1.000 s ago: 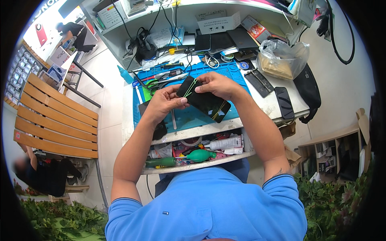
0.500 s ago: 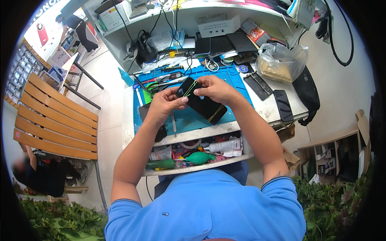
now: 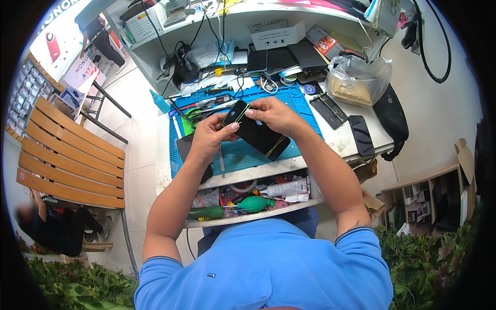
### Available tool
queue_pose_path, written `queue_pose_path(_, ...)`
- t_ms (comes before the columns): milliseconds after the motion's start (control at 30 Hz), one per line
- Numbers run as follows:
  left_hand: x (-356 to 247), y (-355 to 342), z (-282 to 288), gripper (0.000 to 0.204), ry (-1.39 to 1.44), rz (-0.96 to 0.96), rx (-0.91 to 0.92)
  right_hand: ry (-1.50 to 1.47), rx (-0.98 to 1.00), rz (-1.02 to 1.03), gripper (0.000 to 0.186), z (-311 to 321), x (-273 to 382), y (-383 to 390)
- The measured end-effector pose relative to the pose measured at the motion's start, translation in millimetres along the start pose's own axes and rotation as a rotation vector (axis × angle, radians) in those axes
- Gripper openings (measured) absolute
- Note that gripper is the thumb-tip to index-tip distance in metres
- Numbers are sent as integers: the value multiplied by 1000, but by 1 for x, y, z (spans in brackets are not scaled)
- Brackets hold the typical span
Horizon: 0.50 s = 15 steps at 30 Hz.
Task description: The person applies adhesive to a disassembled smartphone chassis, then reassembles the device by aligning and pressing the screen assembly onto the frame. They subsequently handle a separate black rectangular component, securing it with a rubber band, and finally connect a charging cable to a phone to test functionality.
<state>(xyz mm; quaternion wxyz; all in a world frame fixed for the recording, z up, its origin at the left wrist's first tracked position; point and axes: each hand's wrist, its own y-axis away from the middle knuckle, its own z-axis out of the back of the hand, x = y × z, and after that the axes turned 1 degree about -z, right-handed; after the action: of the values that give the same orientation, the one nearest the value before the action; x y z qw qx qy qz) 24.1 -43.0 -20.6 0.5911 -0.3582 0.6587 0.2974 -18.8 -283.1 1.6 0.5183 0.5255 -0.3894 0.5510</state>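
Note:
A black phone (image 3: 261, 137) is held at a slant above the blue work mat (image 3: 238, 161). Yellow-green rubber bands (image 3: 276, 146) cross it near both ends. My left hand (image 3: 209, 135) grips the upper left end, its thumb by the bands there. At the top edge my right hand (image 3: 274, 114) has thumb and fingers closed around the upper band and the phone's rim; whether it pinches only the band I cannot tell. Scissors (image 3: 195, 114) with dark handles lie just beyond my left hand, and a thin pale stick (image 3: 221, 159) lies on the mat below it.
An open drawer (image 3: 248, 219) holds a green bulb blower (image 3: 254, 204) and tubes. To the right are an opened phone frame (image 3: 329, 110), another phone (image 3: 361, 135) and a plastic bag (image 3: 356, 85). A teal bottle (image 3: 159, 102) stands at left. Cables hang over the back shelf.
My hands and the banded phone stay almost in place, with my right thumb and fingers shifted slightly along the upper band. The whole view has moved a little.

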Motion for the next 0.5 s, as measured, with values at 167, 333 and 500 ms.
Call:
queue_pose_path(167,5,-2,0,48,11,-18,14,-45,-73,-37,29,2,-8,-4)
queue_pose_path(333,12,-3,0,48,-11,-67,-38,100,-435,227,26,-14,-15,-7)
queue_pose_path(500,12,-4,-2,48,-4,-78,-56,58,-466,323,35,-14,-25,-15)
